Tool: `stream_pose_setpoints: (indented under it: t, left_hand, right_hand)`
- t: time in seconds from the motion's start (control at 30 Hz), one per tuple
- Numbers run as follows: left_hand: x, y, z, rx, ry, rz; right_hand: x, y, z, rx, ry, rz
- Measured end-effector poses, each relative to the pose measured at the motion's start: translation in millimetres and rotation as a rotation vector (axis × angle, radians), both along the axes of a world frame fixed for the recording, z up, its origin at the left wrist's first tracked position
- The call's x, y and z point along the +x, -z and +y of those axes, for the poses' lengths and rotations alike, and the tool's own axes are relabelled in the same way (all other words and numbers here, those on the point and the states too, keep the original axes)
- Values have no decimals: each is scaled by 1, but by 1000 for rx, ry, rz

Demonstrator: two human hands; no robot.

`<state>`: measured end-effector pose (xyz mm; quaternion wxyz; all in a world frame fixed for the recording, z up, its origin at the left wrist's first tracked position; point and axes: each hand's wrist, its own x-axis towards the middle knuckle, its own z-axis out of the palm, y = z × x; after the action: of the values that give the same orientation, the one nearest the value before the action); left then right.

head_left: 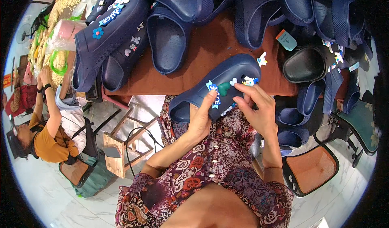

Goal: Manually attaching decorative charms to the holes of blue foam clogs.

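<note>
A navy clog [239, 65] lies across my lap edge of the table, its toe toward the upper right. My left hand [198, 121] grips it by the heel side, thumb pressed on a blue-and-white banner charm [213, 94]. Beside that sit a green charm [223, 89] and a pale heart charm [233, 82]. The index fingertip of my right hand [262, 108] touches the clog by the heart, with the thumb held apart from it. A white-and-blue figure charm [250, 81] is just beyond that finger. Another small white figure charm [262, 59] lies past the toe.
Many navy clogs [167, 39] crowd the far side of the brown-covered table [214, 37]. A black clog [304, 65] and a teal-and-orange tag [286, 40] lie at the right. At left stand a wooden stool [115, 157] and a co-worker [50, 143] in an orange top.
</note>
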<state>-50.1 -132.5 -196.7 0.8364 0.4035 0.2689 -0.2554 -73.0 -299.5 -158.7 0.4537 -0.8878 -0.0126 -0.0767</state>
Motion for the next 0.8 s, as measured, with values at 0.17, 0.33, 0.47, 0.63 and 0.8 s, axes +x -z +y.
stream_pose_setpoints:
  t: [0.17, 0.33, 0.47, 0.63, 0.8]
  left_hand:
    - [5, 0, 9, -245, -2, 125]
    - [8, -8, 7, -132, 31, 52]
    - [17, -19, 8, -117, 16, 71]
    - [24, -29, 11, -247, 48, 57]
    - [20, -54, 13, -503, 15, 40]
  right_hand:
    - [-8, 5, -3, 3, 95, -48]
    - [-18, 13, -7, 37, 209, -83]
    - [-23, 10, -10, 29, 226, -91]
    - [-26, 15, -3, 90, 278, -80]
    - [-59, 54, 13, 497, 294, 161]
